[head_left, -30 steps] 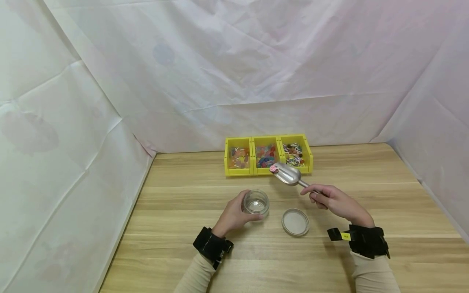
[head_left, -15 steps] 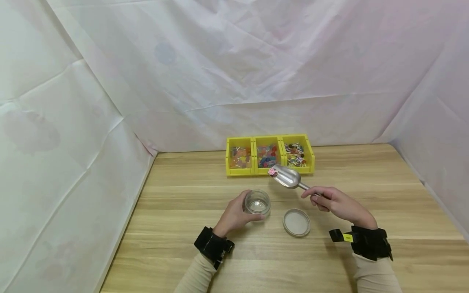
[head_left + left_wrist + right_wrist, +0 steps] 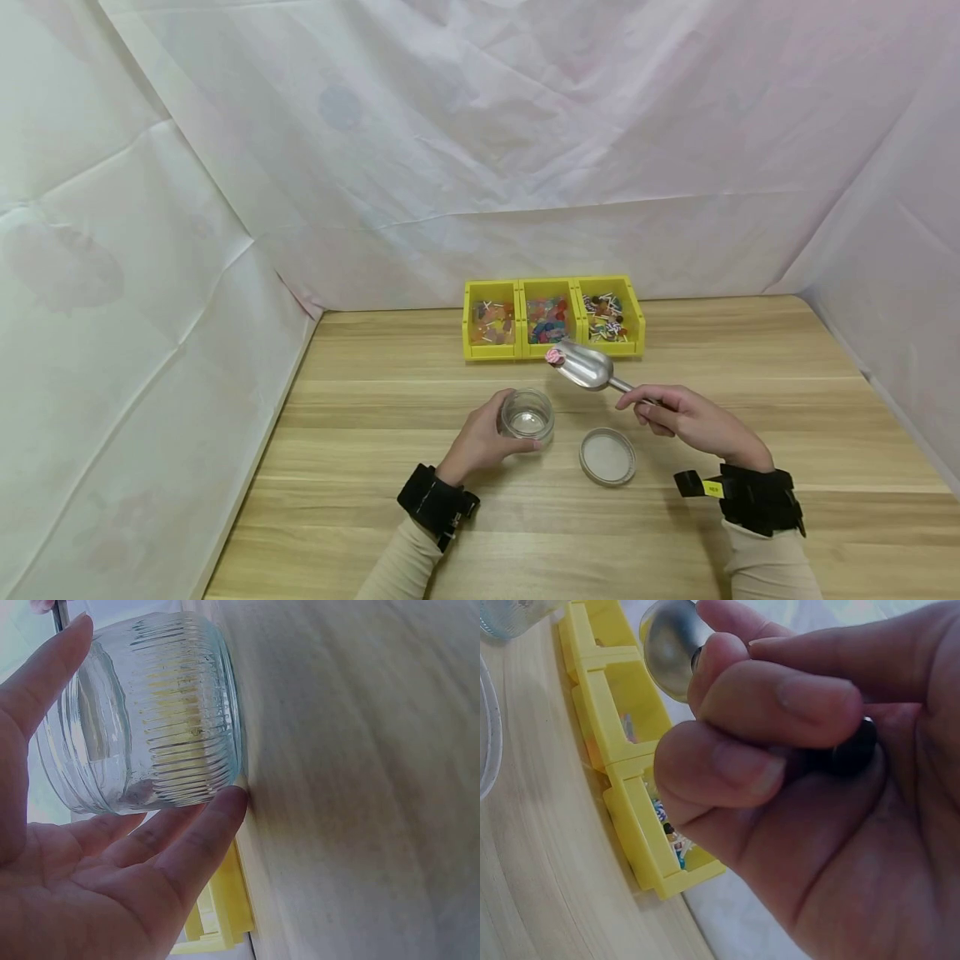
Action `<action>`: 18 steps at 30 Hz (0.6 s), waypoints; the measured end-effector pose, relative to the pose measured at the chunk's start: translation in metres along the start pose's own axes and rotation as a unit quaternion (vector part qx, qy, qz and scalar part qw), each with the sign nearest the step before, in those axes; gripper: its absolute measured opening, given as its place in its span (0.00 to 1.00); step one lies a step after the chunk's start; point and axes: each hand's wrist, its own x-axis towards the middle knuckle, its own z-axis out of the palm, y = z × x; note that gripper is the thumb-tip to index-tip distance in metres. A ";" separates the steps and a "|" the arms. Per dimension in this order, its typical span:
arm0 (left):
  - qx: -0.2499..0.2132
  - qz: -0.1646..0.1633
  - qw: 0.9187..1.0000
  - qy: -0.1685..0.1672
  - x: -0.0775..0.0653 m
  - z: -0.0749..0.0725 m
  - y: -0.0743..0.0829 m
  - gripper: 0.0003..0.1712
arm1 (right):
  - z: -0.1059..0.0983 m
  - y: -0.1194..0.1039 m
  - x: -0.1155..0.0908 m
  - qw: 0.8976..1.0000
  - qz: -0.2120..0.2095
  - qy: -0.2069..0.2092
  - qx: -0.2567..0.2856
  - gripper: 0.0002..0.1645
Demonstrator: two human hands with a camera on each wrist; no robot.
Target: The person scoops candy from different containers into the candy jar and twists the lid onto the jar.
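My left hand (image 3: 483, 437) grips a clear glass jar (image 3: 527, 415), thumb on the near side and fingers round the far side. The jar stands upright and uncapped on the table; its ribbed wall (image 3: 176, 712) fills much of the left wrist view. A metal scoop (image 3: 588, 367) is in my right hand (image 3: 686, 421), fingers curled round its handle. At the scoop's tip lies a pink swirled candy (image 3: 555, 357). The scoop hangs between the yellow bins and the jar, up and right of the jar's mouth. In the right wrist view my fingers (image 3: 780, 705) hide most of the handle.
Three joined yellow bins (image 3: 491, 352) stand at the back of the wooden table (image 3: 360, 400), holding colourful candies, some with white sticks. A round lid (image 3: 607, 457) lies flat to the right of the jar. White cloth (image 3: 480, 150) walls off the back and sides.
The scoop has come slightly nearer to me and left, away from the bins, with the pink candy still at its tip. My left hand and the jar have stayed in place.
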 end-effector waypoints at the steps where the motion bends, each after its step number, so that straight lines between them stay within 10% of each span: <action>1: 0.000 0.000 1.000 0.000 0.000 0.000 0.000 0.54 | 0.000 0.000 0.000 1.000 0.000 -0.001 0.000 0.14; 18: 0.009 0.003 1.000 0.000 0.000 0.000 0.000 0.53 | 0.002 -0.005 -0.001 1.000 -0.025 -0.016 -0.009 0.14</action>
